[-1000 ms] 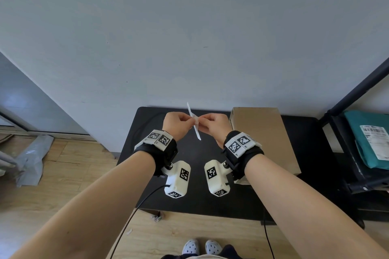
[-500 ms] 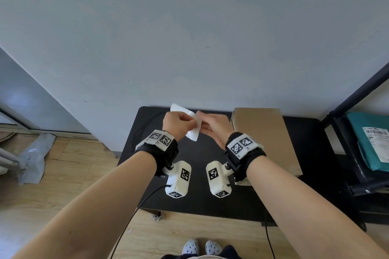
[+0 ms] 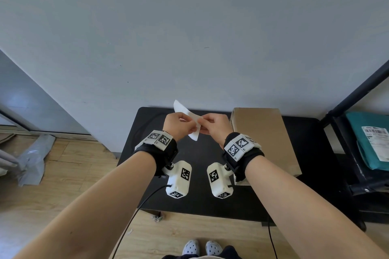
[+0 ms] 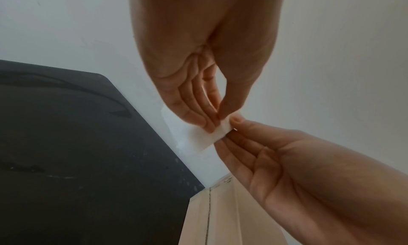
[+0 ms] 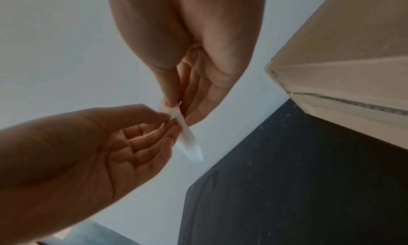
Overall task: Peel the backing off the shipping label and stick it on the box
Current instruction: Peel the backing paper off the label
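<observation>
Both hands hold a small white shipping label (image 3: 190,121) in the air above the black table (image 3: 147,132). My left hand (image 3: 189,125) pinches its left part between thumb and fingers, and the label (image 4: 203,137) bends below those fingers. My right hand (image 3: 203,127) pinches the edge nearest it, thumb on top. In the right wrist view the label (image 5: 188,141) hangs as a narrow strip between the two hands. Whether the backing has parted from the label I cannot tell. The brown cardboard box (image 3: 263,139) lies on the table just right of my right hand.
A white wall stands close behind the table. At the right is a black shelf (image 3: 357,94) holding a teal parcel (image 3: 357,132) with its own printed label. A grey plastic bag (image 3: 31,160) lies on the wooden floor at the left. Cables hang from both wrist cameras.
The label has turned from edge-on to showing its broad face, now curved between the hands. Both hands stayed together above the table, shifting only slightly.
</observation>
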`<state>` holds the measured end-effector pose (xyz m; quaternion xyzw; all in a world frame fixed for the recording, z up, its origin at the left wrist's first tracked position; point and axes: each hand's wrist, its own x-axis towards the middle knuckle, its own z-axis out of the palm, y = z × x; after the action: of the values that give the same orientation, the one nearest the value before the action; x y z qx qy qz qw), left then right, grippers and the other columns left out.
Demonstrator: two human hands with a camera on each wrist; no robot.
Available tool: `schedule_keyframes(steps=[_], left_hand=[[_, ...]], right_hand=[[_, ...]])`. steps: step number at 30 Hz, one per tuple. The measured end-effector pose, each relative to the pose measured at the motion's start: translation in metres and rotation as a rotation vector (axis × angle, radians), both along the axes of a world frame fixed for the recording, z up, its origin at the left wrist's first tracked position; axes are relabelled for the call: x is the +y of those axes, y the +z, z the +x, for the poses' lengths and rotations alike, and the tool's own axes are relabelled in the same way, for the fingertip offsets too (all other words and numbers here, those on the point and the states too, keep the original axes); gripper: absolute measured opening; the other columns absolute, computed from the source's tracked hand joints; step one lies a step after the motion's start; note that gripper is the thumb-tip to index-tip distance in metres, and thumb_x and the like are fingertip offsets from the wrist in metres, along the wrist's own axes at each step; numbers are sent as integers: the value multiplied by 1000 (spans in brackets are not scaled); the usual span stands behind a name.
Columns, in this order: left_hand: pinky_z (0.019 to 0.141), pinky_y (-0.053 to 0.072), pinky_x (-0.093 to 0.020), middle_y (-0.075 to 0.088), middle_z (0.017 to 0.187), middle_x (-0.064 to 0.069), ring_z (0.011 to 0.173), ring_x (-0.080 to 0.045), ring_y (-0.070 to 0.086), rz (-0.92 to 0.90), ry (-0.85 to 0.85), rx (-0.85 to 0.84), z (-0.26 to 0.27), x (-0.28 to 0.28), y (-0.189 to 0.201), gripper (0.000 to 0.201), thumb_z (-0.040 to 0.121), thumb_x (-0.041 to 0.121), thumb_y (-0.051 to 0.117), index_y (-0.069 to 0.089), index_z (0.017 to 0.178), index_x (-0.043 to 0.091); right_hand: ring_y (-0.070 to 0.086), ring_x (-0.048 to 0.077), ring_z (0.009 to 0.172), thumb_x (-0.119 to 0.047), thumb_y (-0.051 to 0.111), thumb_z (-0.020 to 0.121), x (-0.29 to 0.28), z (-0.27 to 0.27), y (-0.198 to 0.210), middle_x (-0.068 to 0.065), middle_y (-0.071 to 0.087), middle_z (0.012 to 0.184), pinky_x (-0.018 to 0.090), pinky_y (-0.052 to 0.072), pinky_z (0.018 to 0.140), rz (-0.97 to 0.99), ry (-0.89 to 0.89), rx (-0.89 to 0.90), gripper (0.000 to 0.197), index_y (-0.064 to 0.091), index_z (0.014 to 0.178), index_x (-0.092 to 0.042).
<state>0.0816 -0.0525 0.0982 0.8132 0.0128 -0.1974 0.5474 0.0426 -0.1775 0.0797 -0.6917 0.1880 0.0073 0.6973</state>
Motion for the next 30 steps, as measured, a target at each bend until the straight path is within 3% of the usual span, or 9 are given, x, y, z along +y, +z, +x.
schedule_keyframes(steps=[4,7,10,15,19,26,30], left_hand=[[81,57,-33,67,72,-13,75,-24,65,-42,-13,-5,0,1,-3,11,80,3,63,65,90,-2],[85,58,-37,67,71,-12,75,-24,66,-10,-32,-34,1,2,-2,3,79,3,64,67,79,3],[89,56,-42,70,74,-16,79,-26,68,12,-46,-43,2,2,-3,8,75,5,68,65,70,10],[90,56,-44,69,74,-15,79,-27,67,12,-73,-58,1,3,-3,10,78,6,67,65,69,10],[91,55,-44,70,81,-22,79,-27,66,16,-80,-51,1,4,-2,10,79,3,66,65,70,9],[88,56,-38,66,75,-15,73,-24,65,-15,-83,-6,5,9,1,8,82,1,65,64,74,3],[85,57,-34,64,71,-12,70,-20,63,-10,-70,20,5,5,0,10,83,2,61,61,73,6]], right_hand=[[66,28,91,-3,55,90,-1,-3,1,26,66,104,29,57,83,24,11,0,22,62,105,11],[68,22,84,-5,56,89,-1,-5,3,21,67,100,23,58,78,125,21,31,23,64,104,10],[68,21,84,-11,62,86,1,-7,4,20,69,99,22,58,76,193,20,47,26,66,101,9],[65,16,77,-5,57,89,-2,-6,-1,26,65,103,16,58,68,127,-12,16,25,62,103,15],[65,17,78,-4,54,91,-3,-7,-2,25,64,103,17,58,68,157,-2,27,26,60,107,15],[67,18,82,-5,55,91,-5,-8,1,25,64,110,19,58,71,214,6,23,28,59,112,13],[66,22,84,-4,53,91,-5,-8,5,22,64,106,20,58,73,171,39,13,27,58,112,13]])
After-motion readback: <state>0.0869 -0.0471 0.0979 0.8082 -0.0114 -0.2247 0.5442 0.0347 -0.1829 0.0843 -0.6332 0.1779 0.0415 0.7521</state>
